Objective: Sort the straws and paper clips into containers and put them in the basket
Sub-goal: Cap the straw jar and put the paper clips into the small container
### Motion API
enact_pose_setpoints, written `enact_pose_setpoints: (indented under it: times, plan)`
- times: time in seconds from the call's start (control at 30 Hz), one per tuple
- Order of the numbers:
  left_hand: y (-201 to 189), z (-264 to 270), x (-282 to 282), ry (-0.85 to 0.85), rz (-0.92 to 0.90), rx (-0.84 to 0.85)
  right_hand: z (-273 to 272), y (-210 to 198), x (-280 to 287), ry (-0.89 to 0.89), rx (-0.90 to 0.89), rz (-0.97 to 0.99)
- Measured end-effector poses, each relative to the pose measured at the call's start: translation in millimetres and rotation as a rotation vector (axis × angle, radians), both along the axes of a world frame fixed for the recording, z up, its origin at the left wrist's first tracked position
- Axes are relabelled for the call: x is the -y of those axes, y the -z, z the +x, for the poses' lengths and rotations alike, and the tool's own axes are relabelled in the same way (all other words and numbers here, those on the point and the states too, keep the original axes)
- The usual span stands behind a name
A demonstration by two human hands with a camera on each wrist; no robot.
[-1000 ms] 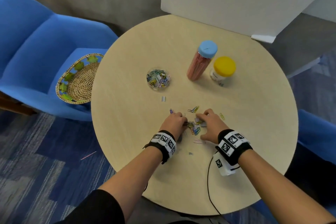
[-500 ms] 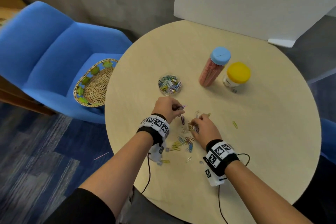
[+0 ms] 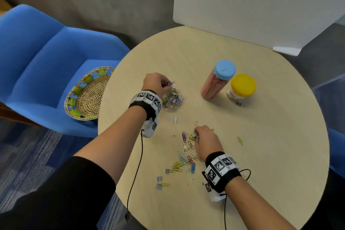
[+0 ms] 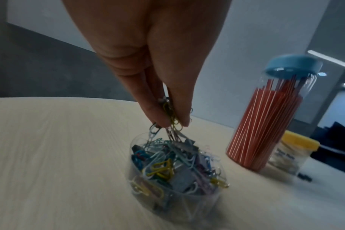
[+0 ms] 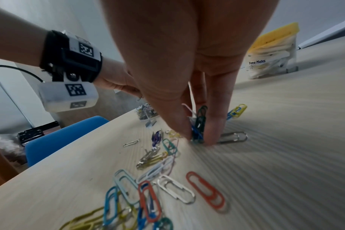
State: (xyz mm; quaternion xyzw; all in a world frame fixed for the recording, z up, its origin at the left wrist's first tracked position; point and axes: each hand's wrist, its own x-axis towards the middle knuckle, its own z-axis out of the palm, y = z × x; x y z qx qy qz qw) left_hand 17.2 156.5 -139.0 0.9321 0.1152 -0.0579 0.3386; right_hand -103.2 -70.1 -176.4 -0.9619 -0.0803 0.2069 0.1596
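My left hand [image 3: 155, 83] hovers over a small clear container [image 3: 172, 100] full of coloured paper clips and pinches a bunch of paper clips [image 4: 170, 118] just above its rim. My right hand [image 3: 204, 140] is down on the table and pinches a few paper clips [image 5: 199, 124] out of the loose pile [image 3: 185, 158]. A tall clear jar with a blue lid [image 3: 217, 80] holds red straws. The woven basket [image 3: 87, 95] lies on the blue chair to the left of the table.
A yellow-lidded jar [image 3: 240, 89] stands beside the straw jar. Loose clips and small binder clips [image 3: 160, 183] are strewn near the table's front. One yellow clip [image 3: 240, 140] lies apart on the right. A white board [image 3: 261, 5] stands behind the round table [image 3: 270, 155].
My left hand has carried a bunch of clips from the pile up to the clear container. My right hand stays at the pile and gathers clips.
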Motion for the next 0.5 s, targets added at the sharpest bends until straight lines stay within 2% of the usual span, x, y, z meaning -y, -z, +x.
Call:
enact_pose_setpoints:
  times: [0.17, 0.33, 0.5]
  plan:
    - [5.9, 13.8, 0.4, 0.193, 0.140, -0.137, 5.4, 2.5, 3.0, -0.003, -0.027, -0.006]
    - [7.7, 17.2, 0.7, 0.283, 0.213, -0.091, 9.5, 0.7, 5.9, -0.011, -0.055, -0.009]
    - [7.7, 19.9, 3.8, 0.397, 0.295, -0.130, 14.7, -0.9, 6.0, -0.013, -0.071, 0.000]
